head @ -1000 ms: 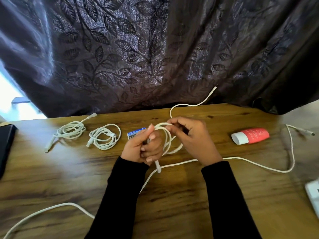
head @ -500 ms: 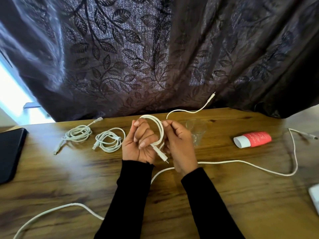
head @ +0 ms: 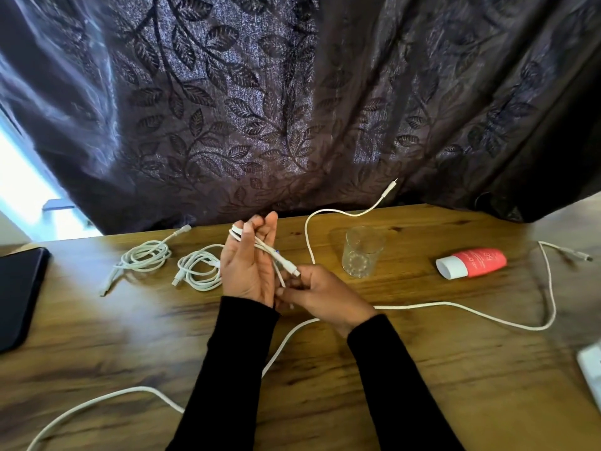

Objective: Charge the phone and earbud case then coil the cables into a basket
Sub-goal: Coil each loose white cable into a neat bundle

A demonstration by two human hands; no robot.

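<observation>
My left hand (head: 248, 265) is raised palm-up above the wooden table (head: 136, 340), fingers pointing away. A white cable (head: 309, 242) is looped over its fingertips, the thumb lies on the loop, and a plug end (head: 288, 265) crosses the palm. My right hand (head: 320, 292) sits just right of and below it, pinching the cable's strands at the heel of the left palm. The cable's free end (head: 388, 190) reaches the table's far edge. Two coiled white cables (head: 146, 257) (head: 198, 270) lie to the left. No basket is visible.
A long white cable (head: 455, 308) runs from under my hands to the right and loops back; another stretch (head: 97, 398) trails to the front left. A clear glass (head: 361, 252), a red tube (head: 471, 262), a black flat device (head: 16, 294) and a white block (head: 592, 369) also sit on the table.
My left hand has straightened its fingers and turned palm-up with the loop still over it. My right hand has dropped from the top of the loop to the base of the left palm.
</observation>
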